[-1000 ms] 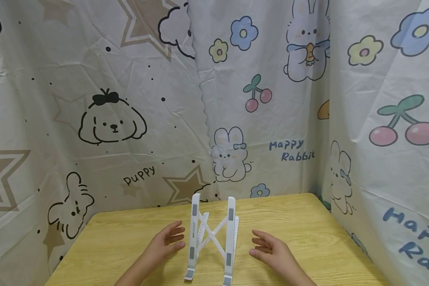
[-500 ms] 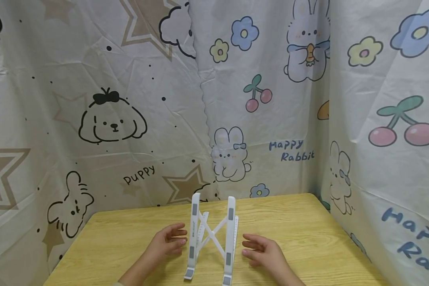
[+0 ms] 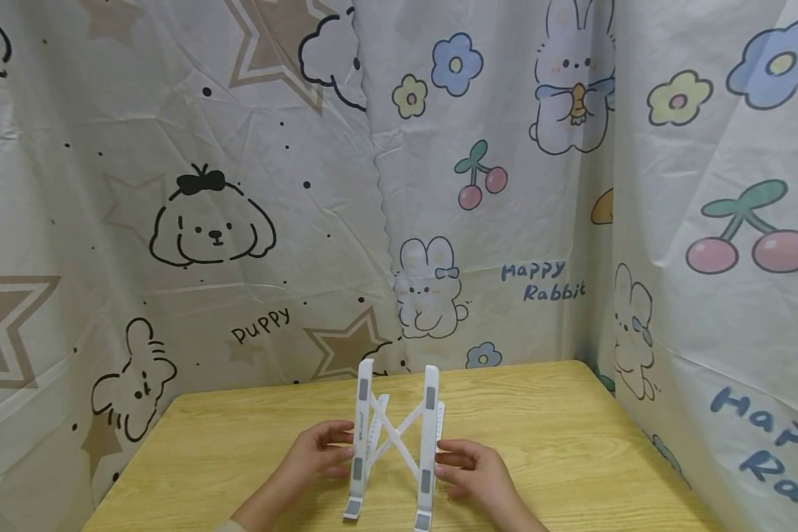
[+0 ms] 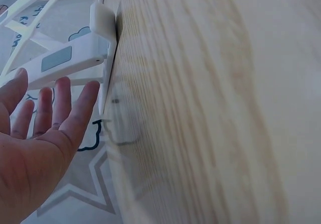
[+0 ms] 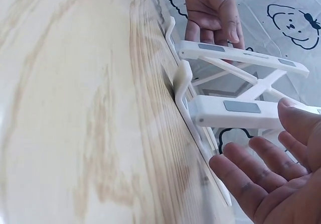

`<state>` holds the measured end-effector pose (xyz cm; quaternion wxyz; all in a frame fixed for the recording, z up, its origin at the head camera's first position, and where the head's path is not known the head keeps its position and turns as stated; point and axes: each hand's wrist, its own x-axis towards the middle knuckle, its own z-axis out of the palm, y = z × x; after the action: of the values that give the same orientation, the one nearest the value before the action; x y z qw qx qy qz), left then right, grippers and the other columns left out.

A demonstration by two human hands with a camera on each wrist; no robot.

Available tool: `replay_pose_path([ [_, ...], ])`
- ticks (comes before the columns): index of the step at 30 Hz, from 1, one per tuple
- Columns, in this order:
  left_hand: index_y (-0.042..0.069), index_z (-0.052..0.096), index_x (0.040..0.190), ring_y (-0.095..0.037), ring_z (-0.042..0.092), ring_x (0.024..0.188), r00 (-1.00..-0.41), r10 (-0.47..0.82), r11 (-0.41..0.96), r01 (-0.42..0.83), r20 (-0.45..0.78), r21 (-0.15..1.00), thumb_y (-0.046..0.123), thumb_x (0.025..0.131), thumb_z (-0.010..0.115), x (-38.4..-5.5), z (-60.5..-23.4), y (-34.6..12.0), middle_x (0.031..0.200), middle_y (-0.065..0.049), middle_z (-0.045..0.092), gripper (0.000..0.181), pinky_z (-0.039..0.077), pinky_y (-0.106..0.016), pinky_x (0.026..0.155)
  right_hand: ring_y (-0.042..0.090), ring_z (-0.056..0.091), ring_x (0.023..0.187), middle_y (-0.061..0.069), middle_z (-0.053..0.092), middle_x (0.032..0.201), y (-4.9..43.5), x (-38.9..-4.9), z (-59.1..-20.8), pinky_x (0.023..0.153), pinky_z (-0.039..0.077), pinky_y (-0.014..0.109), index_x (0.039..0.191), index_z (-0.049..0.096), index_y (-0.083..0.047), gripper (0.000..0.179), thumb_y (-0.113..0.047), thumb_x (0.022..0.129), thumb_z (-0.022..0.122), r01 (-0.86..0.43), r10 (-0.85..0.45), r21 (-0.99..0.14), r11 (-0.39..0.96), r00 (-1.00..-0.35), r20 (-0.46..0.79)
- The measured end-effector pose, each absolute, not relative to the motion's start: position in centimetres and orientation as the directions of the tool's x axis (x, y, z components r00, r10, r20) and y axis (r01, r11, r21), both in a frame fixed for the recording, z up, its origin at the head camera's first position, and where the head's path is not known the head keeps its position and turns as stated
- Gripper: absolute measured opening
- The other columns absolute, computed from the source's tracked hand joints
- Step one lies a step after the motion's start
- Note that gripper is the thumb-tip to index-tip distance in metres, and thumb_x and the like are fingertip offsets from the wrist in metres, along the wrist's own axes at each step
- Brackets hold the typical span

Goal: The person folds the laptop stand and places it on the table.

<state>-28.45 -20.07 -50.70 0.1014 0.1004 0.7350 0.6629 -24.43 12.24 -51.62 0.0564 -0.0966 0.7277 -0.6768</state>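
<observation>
A white folding laptop stand (image 3: 428, 436) with grey pads stands opened out on the table, its two rails joined by an X-shaped brace (image 3: 395, 436). My left hand (image 3: 312, 454) is at the outer side of the left rail, fingertips right by it. On the other side, my right hand (image 3: 475, 469) has its fingertips at the right rail. Fingers are spread and loosely bent in the left wrist view, beside the near rail (image 4: 83, 52). The right wrist view shows the right palm turned toward the stand, thumb above the rail (image 5: 241, 117) and fingers below it.
The stand rests on a yellow wood-grain table (image 3: 558, 414). Behind and to the right hangs a pale printed curtain (image 3: 332, 244) with puppies, rabbits, flowers and cherries. The table's back edge lies close to the curtain.
Both hands have moved inward to the stand's rails, the right hand travelling left and the left hand right. The stand has stayed in place.
</observation>
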Motion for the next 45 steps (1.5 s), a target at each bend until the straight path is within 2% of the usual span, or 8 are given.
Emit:
replay_pose_path([
  [7, -0.011, 0.052, 0.136, -0.02, 0.067, 0.097, -0.959, 0.283, 0.072, 0.004, -0.016, 0.997, 0.004, 0.091, 0.075, -28.5, -51.0, -19.6, 0.115, -0.014, 0.066, 0.053, 0.063, -0.049, 0.082, 0.025, 0.074, 0.09, 0.017, 0.075, 0.109, 11.3, -24.5, -52.1, 0.069, 0.064, 0.044, 0.129, 0.062, 0.008, 0.049, -0.012, 0.088, 0.081, -0.013, -0.198, -1.0, 0.021, -0.98, 0.009],
  [18, -0.012, 0.056, 0.129, -0.019, 0.066, 0.093, -0.96, 0.279, 0.07, 0.003, -0.016, 0.998, 0.001, 0.092, 0.074, -28.4, -51.0, -19.3, 0.107, -0.011, 0.067, 0.044, 0.064, -0.05, 0.079, 0.021, 0.073, 0.08, 0.011, 0.071, 0.097, 10.0, -24.5, -52.4, 0.071, 0.064, 0.049, 0.122, 0.058, 0.011, 0.039, 0.003, 0.088, 0.076, 0.024, -0.169, -0.998, -0.06, -0.986, -0.014],
  [28, -0.009, 0.058, 0.128, -0.02, 0.068, 0.091, -0.97, 0.239, 0.081, -0.022, -0.041, 0.996, 0.001, 0.094, 0.071, -28.2, -51.0, -18.9, 0.109, -0.013, 0.066, 0.038, 0.064, -0.05, 0.075, 0.022, 0.073, 0.077, 0.01, 0.066, 0.096, 9.8, -24.4, -51.7, 0.07, 0.064, 0.049, 0.115, 0.057, 0.008, 0.032, 0.004, 0.088, 0.074, 0.036, -0.162, -0.997, -0.064, -0.986, -0.026],
  [37, -0.009, 0.058, 0.125, -0.018, 0.067, 0.088, -0.973, 0.227, 0.066, -0.016, -0.031, 0.998, 0.0, 0.092, 0.073, -27.3, -51.0, -18.0, 0.104, -0.01, 0.064, 0.037, 0.065, -0.049, 0.071, 0.023, 0.072, 0.077, 0.01, 0.065, 0.094, 10.9, -25.2, -51.8, 0.068, 0.064, 0.052, 0.116, 0.057, 0.011, 0.033, 0.007, 0.088, 0.074, 0.02, -0.17, -0.999, -0.05, -0.985, -0.012],
  [45, -0.008, 0.056, 0.12, -0.018, 0.066, 0.087, -0.979, 0.204, 0.049, 0.004, -0.006, 0.999, 0.0, 0.094, 0.071, -26.3, -51.0, -16.1, 0.104, -0.011, 0.062, 0.031, 0.064, -0.049, 0.069, 0.022, 0.071, 0.081, 0.008, 0.063, 0.094, 13.3, -26.8, -51.9, 0.069, 0.064, 0.052, 0.118, 0.055, 0.011, 0.035, 0.005, 0.09, 0.073, -0.005, -0.259, -1.0, -0.018, -0.966, 0.01],
])
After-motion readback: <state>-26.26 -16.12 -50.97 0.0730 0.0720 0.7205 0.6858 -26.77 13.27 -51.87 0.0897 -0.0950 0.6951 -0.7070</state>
